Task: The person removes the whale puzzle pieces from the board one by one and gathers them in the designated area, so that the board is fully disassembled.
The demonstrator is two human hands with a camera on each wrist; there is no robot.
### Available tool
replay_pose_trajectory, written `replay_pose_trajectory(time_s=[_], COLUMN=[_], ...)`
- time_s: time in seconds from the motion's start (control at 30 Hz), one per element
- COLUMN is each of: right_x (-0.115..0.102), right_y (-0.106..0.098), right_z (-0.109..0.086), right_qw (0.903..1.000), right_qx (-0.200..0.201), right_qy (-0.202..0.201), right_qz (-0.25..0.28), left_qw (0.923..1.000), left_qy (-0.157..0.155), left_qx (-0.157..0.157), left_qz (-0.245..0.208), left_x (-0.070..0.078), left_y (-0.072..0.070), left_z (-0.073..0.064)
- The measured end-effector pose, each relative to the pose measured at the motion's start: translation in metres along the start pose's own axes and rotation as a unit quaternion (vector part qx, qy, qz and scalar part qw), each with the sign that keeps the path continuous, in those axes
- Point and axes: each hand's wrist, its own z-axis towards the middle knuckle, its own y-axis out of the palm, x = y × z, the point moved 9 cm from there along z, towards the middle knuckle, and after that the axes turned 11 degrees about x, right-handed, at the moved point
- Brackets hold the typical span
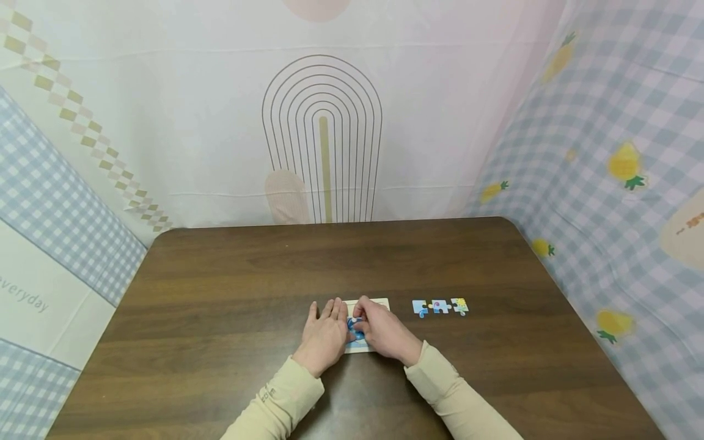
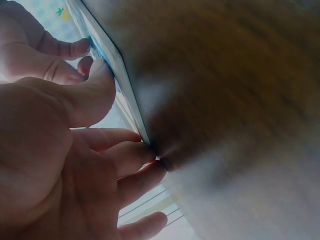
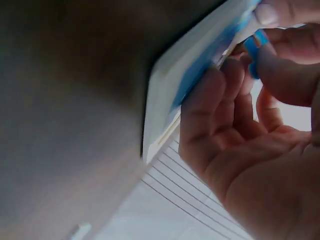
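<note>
A small puzzle board [image 1: 382,301] with a pale frame and a blue picture lies flat on the table between the hands. My left hand [image 1: 323,341] rests along its left side, fingers extended, with the thumb [image 2: 97,95] on the frame's near part. From the right, my right hand [image 1: 387,332] reaches over the board and pinches a blue puzzle piece [image 3: 251,50] between thumb and fingers, just above the picture. Other fingers of that hand touch the board's surface. Much of the picture is hidden under the hands.
Several loose puzzle pieces [image 1: 439,307], light blue with one yellow-flowered, lie in a row on the table to the right of the board. The dark wooden table [image 1: 231,269] stretches around, with a printed white curtain [image 1: 220,134] behind it.
</note>
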Motion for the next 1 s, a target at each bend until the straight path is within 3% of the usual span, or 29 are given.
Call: replay_pose_trajectory(time_s=[0.17,0.33,0.67,1.0], right_x=[0.006,0.023,0.073,0.09], right_y=[-0.016,-0.04,-0.098,-0.113], right_z=[-0.004,-0.014,-0.047,-0.063], right_qw=[0.9972,0.9919,0.9762,0.9728], right_qx=[0.041,0.079,0.127,0.131], right_qy=[0.021,0.062,0.175,0.187], right_qz=[0.059,0.078,0.007,-0.038], left_qw=[1.0,0.9997,0.9994,0.9993], left_qy=[-0.004,-0.011,-0.012,-0.015], left_qx=[-0.007,-0.023,-0.032,-0.034], left_qz=[-0.003,-0.006,-0.008,-0.009], left_x=[-0.001,-0.002,-0.003,-0.003], left_y=[0.003,0.007,0.006,0.006], left_z=[0.0,0.0,0.001,0.0])
